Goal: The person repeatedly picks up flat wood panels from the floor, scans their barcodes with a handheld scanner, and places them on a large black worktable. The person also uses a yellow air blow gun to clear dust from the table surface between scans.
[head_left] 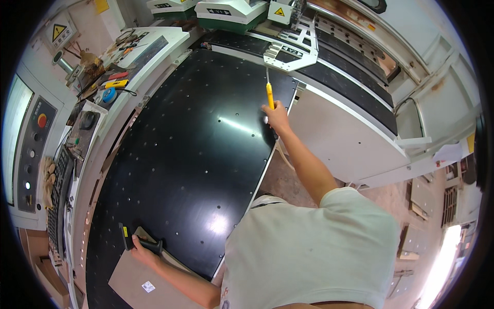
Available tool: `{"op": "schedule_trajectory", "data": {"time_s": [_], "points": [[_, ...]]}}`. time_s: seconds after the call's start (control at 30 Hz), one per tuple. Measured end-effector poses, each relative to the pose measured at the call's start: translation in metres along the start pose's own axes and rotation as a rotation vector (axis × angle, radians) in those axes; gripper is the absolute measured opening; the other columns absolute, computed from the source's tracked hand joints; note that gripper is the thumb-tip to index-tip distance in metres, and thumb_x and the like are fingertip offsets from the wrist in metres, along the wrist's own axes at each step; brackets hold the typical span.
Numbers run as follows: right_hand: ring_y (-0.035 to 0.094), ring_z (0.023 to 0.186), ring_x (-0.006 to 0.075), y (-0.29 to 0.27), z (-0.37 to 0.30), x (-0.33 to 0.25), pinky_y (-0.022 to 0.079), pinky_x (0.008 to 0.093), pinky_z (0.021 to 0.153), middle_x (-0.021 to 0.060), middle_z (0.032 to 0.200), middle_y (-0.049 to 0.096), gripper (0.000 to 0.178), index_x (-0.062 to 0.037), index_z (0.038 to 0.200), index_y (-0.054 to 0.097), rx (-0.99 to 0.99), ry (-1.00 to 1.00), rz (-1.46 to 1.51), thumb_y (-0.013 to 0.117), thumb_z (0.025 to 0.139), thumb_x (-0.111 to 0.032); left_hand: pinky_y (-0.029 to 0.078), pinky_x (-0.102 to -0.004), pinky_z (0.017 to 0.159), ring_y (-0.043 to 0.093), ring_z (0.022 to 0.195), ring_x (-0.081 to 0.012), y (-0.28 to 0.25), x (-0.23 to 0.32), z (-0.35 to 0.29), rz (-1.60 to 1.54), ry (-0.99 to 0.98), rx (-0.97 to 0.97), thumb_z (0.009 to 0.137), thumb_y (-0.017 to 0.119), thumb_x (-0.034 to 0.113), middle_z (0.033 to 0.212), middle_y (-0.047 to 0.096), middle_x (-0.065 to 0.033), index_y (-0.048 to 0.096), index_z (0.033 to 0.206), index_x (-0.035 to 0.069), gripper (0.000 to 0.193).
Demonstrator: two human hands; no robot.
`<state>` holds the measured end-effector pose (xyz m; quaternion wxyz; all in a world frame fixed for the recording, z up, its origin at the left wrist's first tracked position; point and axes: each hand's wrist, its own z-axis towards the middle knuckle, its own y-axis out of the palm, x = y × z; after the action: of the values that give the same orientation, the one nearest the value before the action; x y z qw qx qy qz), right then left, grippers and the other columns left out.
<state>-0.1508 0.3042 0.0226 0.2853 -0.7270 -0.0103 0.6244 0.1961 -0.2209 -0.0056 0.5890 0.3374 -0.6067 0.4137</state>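
Observation:
My left hand (141,251), low on the left, is wrapped round the handle of a black handheld scanner (125,238) with a yellow label. Under that forearm lies a grey-brown panel (128,275) bearing a small white printed sticker (148,286). Stretched far forward, my right hand (278,117) grips a yellow tool (269,95) with a slim metal shaft; my fingers hide its lower end. The shaft points at a white slotted machine plate (293,57). Beneath both hands spreads a black worktable (180,154) dotted with small studs.
White and green machine heads (229,13) stand at the far side. A side bench (154,38) on the left carries tools and blue tape (109,95). Nearer are a control panel (36,149), a keyboard (59,190) and gloves (48,180). A white machine side (350,139) borders the right.

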Motion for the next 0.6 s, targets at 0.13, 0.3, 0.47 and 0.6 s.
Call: {"op": "schedule_trajectory", "data": {"time_s": [0.13,0.3,0.47,0.6], "points": [[0.069,0.088,0.0320,0.013,0.013,0.013,0.053,0.0394,0.080,0.0220,0.097,0.069,0.050,0.0040,0.113,0.057,-0.037,-0.099,-0.150,0.073,0.084,-0.033,0.045,-0.0303,0.059,0.057,0.064,-0.0143,0.001,-0.005,0.003,0.004,0.013,-0.019,0.095,0.067,0.033,0.072,0.059,-0.0054,0.061,0.084,0.000,0.035],[0.058,0.053,0.0171,0.017,0.017,0.023,0.046,0.0334,0.048,0.0097,0.075,0.062,0.046,0.0020,0.112,0.057,-0.011,-0.176,-0.122,0.074,0.084,-0.030,0.045,-0.0298,0.061,0.056,0.066,-0.0144,0.001,0.000,-0.001,-0.023,-0.028,-0.047,0.094,0.066,0.031,0.073,0.059,-0.0065,0.062,0.092,-0.004,0.036],[0.058,0.054,0.0173,0.018,0.015,0.022,0.048,0.0333,0.050,0.0096,0.075,0.061,0.047,0.0020,0.112,0.057,0.019,-0.192,-0.123,0.074,0.084,-0.031,0.044,-0.0294,0.060,0.055,0.065,-0.0139,0.000,-0.001,0.000,-0.036,-0.006,-0.020,0.094,0.067,0.030,0.073,0.058,-0.0063,0.062,0.095,-0.004,0.035],[0.058,0.054,0.0173,0.016,0.017,0.024,0.047,0.0334,0.050,0.0100,0.075,0.062,0.048,0.0020,0.112,0.057,0.056,-0.182,-0.127,0.074,0.084,-0.033,0.046,-0.0299,0.060,0.056,0.065,-0.0141,0.000,-0.001,0.002,-0.027,0.003,-0.030,0.095,0.068,0.030,0.073,0.058,-0.0056,0.062,0.094,-0.003,0.034]]}}
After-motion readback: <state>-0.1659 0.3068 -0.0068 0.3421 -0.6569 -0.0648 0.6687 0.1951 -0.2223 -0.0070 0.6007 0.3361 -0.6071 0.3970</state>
